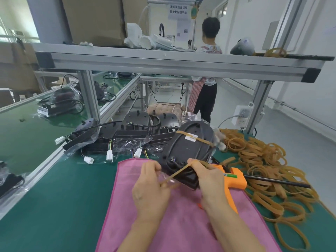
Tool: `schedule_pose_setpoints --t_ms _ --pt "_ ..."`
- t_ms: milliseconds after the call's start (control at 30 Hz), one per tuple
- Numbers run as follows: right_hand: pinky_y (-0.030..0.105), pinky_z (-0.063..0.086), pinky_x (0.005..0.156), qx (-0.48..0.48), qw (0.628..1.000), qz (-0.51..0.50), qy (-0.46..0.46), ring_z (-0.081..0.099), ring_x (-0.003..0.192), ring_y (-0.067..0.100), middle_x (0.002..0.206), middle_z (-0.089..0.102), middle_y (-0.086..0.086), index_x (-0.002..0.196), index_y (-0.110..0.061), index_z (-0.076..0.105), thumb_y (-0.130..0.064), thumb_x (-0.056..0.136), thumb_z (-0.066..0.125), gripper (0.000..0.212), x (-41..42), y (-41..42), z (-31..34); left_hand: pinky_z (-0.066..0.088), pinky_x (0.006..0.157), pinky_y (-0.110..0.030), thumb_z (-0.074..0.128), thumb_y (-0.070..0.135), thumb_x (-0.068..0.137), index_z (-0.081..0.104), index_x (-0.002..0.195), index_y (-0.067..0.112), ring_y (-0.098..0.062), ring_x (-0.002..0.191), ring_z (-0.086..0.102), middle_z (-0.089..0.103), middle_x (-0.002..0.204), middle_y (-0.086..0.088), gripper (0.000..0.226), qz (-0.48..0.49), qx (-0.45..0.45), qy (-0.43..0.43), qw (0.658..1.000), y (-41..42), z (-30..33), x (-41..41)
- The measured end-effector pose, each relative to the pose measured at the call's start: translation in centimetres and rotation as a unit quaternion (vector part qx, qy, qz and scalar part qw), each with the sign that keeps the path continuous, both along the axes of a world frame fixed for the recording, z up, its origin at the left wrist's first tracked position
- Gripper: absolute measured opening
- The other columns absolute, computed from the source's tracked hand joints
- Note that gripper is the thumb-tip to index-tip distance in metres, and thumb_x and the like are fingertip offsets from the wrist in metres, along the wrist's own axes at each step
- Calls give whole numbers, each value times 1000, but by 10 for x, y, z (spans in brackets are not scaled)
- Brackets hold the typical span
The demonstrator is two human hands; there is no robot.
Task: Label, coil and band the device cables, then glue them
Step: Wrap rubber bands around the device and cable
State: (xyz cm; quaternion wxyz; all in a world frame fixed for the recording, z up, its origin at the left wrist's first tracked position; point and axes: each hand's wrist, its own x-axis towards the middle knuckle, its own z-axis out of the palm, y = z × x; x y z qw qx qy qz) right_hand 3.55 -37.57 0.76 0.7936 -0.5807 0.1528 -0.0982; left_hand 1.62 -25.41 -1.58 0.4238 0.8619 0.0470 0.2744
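Over the pink cloth (pixel 181 224): my two hands stretch one band (pixel 174 176) across the device's (pixel 190 148) near end.
Left hand (pixel 151 186): fingers curled, pinching the band's low end, pulling it off the cloth.
Right hand (pixel 209 177): fingers curled round the band and the device's near edge, steadying it, I judge, so the loop can slip over.
Device: tilted on the cloth's far edge, another band already across its top.
Glue gun (pixel 234 179): just right of the device.
Room: open cloth nearer me; loose bands (pixel 269 171) crowd the right.
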Motion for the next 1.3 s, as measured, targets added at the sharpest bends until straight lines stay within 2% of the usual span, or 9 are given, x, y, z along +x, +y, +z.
schedule_pose_setpoints --t_ms 133,300,400,600,767,867,1000,1167,1300 --pt "19 46 48 -128 991 35 4 59 53 11 58 68 1 63 -8 74 -20 61 75 12 -1 -12 2 47 77 -32 56 -14 60 66 110 21 -15 95 58 60 99 11 62 -43 -40 -2 998 16 2 6" --pt "36 47 63 -194 977 89 13 61 63 23 65 68 9 73 -2 69 -38 44 70 47 -8 -31 4 48 65 -10 41 -24 64 67 65 27 5 70 63 66 68 13 58 -134 -80 68 985 42 19 7" --pt "37 49 61 -143 982 126 13 63 63 27 71 68 16 75 -1 68 -33 45 73 43 -12 -35 6 52 64 -35 43 -12 59 52 46 22 -17 65 61 58 57 7 37 -178 -29 55 982 45 24 6" --pt "34 51 48 -49 987 151 0 60 51 29 69 64 22 64 -6 69 -8 69 71 6 -18 -40 15 39 80 -33 67 1 70 68 96 23 0 74 54 59 92 23 34 -110 95 -44 988 35 -9 -20" --pt "31 52 49 -25 978 203 27 61 50 27 65 65 19 60 -7 67 -20 47 73 19 -22 -44 15 51 84 -37 59 -8 84 69 104 24 -23 86 65 72 97 3 39 -222 -89 113 964 33 -13 -19" --pt "29 52 53 -40 967 251 36 63 55 26 72 66 20 68 -6 67 -28 39 76 37 -26 -47 10 44 92 -44 59 -8 78 76 98 18 -19 96 65 69 112 8 37 -191 131 -2 973 55 2 -13" --pt "22 45 43 -57 951 302 35 59 46 20 61 61 11 58 -15 66 -30 42 74 24 -27 -50 11 35 87 -41 45 12 81 73 75 22 -20 81 66 71 99 6 30 -158 381 -171 895 79 32 -8" --pt "24 46 43 -47 963 264 37 60 50 26 76 62 23 86 -2 64 -34 38 74 58 -17 -39 14 34 69 -23 60 11 67 61 60 20 -4 67 45 60 78 12 11 -121 186 -104 970 59 37 -16" --pt "19 43 39 -12 972 228 44 60 45 22 63 65 15 67 -8 66 -26 43 73 31 -17 -28 11 40 58 -22 64 13 66 60 68 24 -8 65 48 55 64 15 11 -65 99 -79 990 51 23 -24"
